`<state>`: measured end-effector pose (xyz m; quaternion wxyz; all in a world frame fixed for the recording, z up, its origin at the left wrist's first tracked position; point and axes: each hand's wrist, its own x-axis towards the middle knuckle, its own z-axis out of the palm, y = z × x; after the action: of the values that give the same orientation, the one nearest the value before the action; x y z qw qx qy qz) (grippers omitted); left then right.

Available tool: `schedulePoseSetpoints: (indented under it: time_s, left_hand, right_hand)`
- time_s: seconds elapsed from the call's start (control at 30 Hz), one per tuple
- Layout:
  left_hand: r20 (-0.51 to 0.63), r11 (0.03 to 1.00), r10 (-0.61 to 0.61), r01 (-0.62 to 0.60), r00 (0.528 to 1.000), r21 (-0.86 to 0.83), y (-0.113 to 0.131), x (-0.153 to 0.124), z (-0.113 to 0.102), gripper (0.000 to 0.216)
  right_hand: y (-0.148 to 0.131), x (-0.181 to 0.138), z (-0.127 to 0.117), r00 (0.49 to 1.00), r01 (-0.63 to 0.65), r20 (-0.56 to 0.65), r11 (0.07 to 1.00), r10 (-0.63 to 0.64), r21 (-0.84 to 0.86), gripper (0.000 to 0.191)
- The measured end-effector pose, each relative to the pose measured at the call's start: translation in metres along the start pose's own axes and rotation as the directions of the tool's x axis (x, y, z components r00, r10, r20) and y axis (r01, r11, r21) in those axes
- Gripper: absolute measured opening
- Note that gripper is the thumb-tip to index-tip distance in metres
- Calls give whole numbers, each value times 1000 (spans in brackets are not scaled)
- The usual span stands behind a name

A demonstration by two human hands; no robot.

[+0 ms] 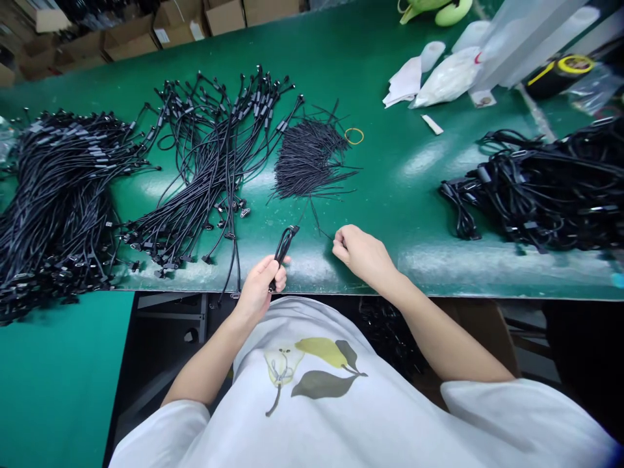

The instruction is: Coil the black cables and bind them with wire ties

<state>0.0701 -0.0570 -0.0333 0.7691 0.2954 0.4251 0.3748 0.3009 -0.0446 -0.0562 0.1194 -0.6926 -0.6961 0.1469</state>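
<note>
My left hand (263, 279) is closed around a black cable (284, 246) folded into a small bundle, its upper loop standing out above the fingers. To its right, my right hand (363, 255) pinches the end of a thin black tie (325, 234). Beyond both hands lies a heap of thin black ties (309, 159), a few of them straying towards me. Left of that heap, loose black cables (214, 162) with plugs at both ends are spread out. One or two of these cables hang over the table's front edge near my left hand.
A thick pile of black cables (63, 188) covers the far left of the green table (390, 195). Bundled cables (550, 188) are heaped at right. A yellow rubber band (354, 136), white plastic bag (451, 77) and tape measure (560, 75) lie farther back. Cardboard boxes (129, 39) line the far edge.
</note>
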Motion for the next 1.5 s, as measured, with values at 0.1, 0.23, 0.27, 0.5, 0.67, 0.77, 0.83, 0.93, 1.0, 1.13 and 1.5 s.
schedulePoseSetpoints:
  time_s: [0.1,0.23,0.27,0.5,0.67,0.77,0.83,0.93,1.0,1.13,1.5]
  left_hand:
    - [51,1000,-2,3,999,-20,-3,1,7,47]
    - [126,998,-55,56,990,-3,-9,6,14,63]
    - [132,998,-56,56,990,8,-10,8,14,62]
    - [100,784,271,-280,957,553,-12,13,1,38]
    - [228,417,312,-349,922,839,-10,16,-6,42]
    - [233,459,265,-335,936,823,-9,16,-9,46]
    - [197,544,245,-303,949,782,-10,16,-12,47]
    - [119,703,202,-229,972,673,-12,17,-17,55]
    - [89,776,176,-194,980,601,-13,18,-19,62]
    - [97,795,114,-150,989,588,-17,19,-20,65]
    - [-31,803,190,-137,981,580,-5,27,-1,52]
  right_hand:
    - [-9,-5,-1,998,31,41,962,-44,273,6]
    - [-36,-12,13,975,0,166,744,-149,669,9]
    - [-42,-13,16,963,-40,203,650,-178,759,11]
    - [-54,-25,21,953,293,-111,768,-281,570,16]
    - [-53,-17,5,521,768,-217,564,-825,-304,23]
    - [-57,-5,-8,361,837,-60,351,-931,-420,23]
    - [-61,1,-16,338,860,34,294,-941,-417,22]
    - [-67,4,-25,333,861,133,243,-934,-447,23]
    - [-70,4,-28,344,842,173,221,-923,-492,25]
    - [-73,4,-29,290,831,229,126,-929,-542,24]
    - [-84,16,-21,663,723,223,533,-715,-440,23]
